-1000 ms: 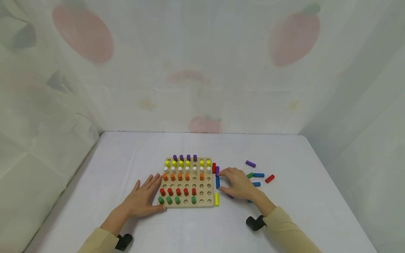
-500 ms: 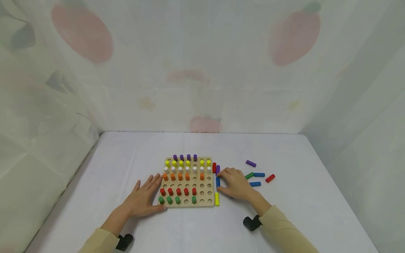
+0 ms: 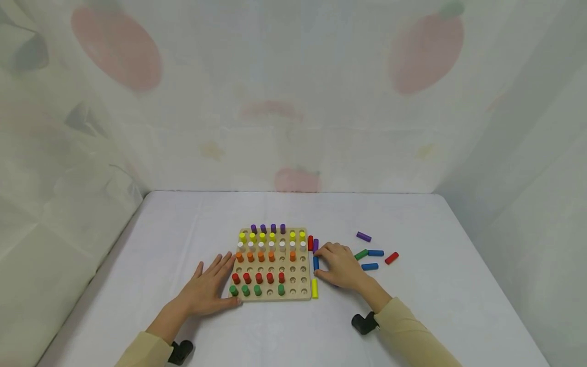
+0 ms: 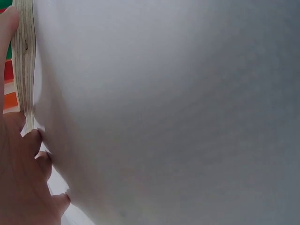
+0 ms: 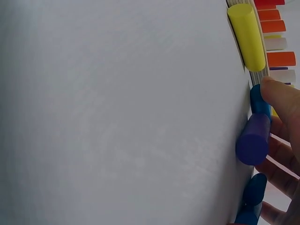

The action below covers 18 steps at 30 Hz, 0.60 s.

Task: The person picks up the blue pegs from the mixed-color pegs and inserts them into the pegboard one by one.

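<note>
A wooden pegboard lies on the table with rows of coloured pegs standing in it. Flat beside its left edge is my left hand, fingers spread and thumb at the near left corner. My right hand is at the board's right side, thumb and index finger pinching a blue peg by its two ends. The right wrist view shows the thumb on this blue peg, with a purple peg lying under the palm. Along the board's right edge lie a red peg, another purple peg and a yellow peg.
Right of my right hand lie loose pegs: a green peg, a blue peg with a second blue peg nearer me, a red peg and a purple peg. Printed curtains stand behind the table.
My right hand and forearm have shifted slightly left, uncovering more of the loose blue and green pegs. The purple peg beside the board has slid slightly away from me. My left hand is still.
</note>
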Available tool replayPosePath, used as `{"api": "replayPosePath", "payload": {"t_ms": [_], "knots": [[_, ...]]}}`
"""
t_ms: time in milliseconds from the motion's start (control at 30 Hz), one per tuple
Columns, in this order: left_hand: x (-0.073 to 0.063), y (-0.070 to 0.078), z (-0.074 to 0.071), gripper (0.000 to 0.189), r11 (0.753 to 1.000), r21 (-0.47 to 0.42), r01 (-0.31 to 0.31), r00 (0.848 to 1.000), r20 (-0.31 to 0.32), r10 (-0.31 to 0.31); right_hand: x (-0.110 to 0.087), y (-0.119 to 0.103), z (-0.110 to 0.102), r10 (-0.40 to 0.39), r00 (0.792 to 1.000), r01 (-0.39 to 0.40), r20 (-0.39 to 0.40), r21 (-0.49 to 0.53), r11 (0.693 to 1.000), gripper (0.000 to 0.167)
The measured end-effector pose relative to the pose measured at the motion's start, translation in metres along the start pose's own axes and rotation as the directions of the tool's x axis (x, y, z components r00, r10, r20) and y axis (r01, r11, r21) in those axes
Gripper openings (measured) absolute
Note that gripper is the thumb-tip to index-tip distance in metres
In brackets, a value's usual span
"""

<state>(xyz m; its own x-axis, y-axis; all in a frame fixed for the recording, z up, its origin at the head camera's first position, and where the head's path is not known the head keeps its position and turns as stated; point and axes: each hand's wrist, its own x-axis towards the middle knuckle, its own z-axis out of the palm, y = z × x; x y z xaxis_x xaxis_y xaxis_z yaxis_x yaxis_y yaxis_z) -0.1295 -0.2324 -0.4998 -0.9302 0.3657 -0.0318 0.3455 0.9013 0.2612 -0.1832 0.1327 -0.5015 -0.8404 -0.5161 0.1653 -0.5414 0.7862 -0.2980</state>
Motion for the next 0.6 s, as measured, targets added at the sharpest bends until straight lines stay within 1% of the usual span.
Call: {"api": "replayPosePath", "payload": {"t_ms": [100,267,600], "knots": [[0.000,-0.001,0.001,0.105,1.000,0.001,0.007,1.000,0.012,-0.007,0.000,0.000,0.000,0.007,1.000,-0.007,0.003,-0.006,1.000,0.043],[0.001,-0.002,0.002,0.106,1.000,-0.001,0.007,1.000,0.012,-0.007,0.000,0.000,-0.001,0.005,1.000,-0.005,0.001,0.004,1.000,0.043],[0.001,-0.002,0.002,0.107,1.000,0.003,0.010,1.000,0.016,-0.010,0.000,-0.002,-0.012,0.009,0.999,-0.007,-0.047,0.038,0.999,0.043]]}}
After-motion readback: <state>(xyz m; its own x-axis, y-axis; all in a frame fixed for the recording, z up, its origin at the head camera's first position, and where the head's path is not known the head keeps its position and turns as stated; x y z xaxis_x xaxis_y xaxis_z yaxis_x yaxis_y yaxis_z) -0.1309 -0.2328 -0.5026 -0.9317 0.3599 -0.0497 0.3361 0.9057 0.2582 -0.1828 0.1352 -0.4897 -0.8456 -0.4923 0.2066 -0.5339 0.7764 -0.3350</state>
